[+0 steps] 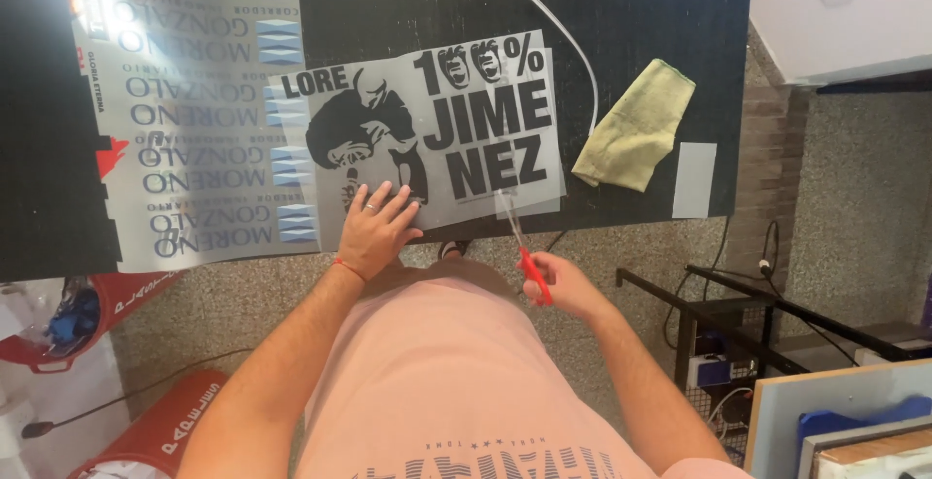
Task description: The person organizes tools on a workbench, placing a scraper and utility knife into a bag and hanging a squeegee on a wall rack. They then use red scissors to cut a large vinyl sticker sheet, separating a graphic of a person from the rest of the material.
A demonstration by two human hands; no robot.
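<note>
**Scissors at the sheet's near edge**

Your left hand (374, 230) lies flat, fingers spread, pinning the printed sheet (427, 130) to the worktop (641, 13). Your right hand (561, 285) is closed around the red-handled scissors (519, 246); blades point away from you, entering right of the left hand.

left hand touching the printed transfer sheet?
Touching. The head view shows the left hand lying flat, fingers spread, on the lower left part of the printed transfer sheet, with no gap visible under the palm or fingers.
</note>
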